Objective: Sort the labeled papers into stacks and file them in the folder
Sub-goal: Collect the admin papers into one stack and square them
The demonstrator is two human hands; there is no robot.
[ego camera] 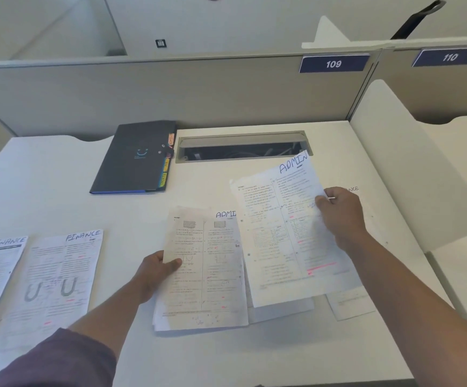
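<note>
- Papers labeled ADMIN, seen from the head camera: one ADMIN sheet (291,230) lifted and tilted above the white desk (226,358), right of centre, overlapping the right edge of a second ADMIN stack (207,275).
- Pinched at its right edge by the right hand (341,213), thumb on the printed face, remaining fingers behind the page.
- Right forearm bare, reaching in from the lower right corner, angled up and to the left.
- ADMIN stack near the desk's centre, gripped at its left edge by the left hand (157,272), thumb on top of the top page, fingers curled underneath.
- Left arm entering from the lower left, purple sleeve (59,358) covering the upper part.
- Partly hidden beneath the lifted sheet: more pages (349,303) flat on the desk, with the handwritten letters "NCE" showing just past the right hand.
- Two FINANCE sheets (59,275) lying flat side by side at the desk's left edge, well apart from both hands.
- Dark folder (134,157) closed and flat at the back of the desk, left of centre, coloured tabs along its right edge, untouched.
- Open cable slot (240,148) just beside the folder, to its right.
- Grey partition wall behind, carrying blue number plates "109" (333,63) and "110" (450,56).
</note>
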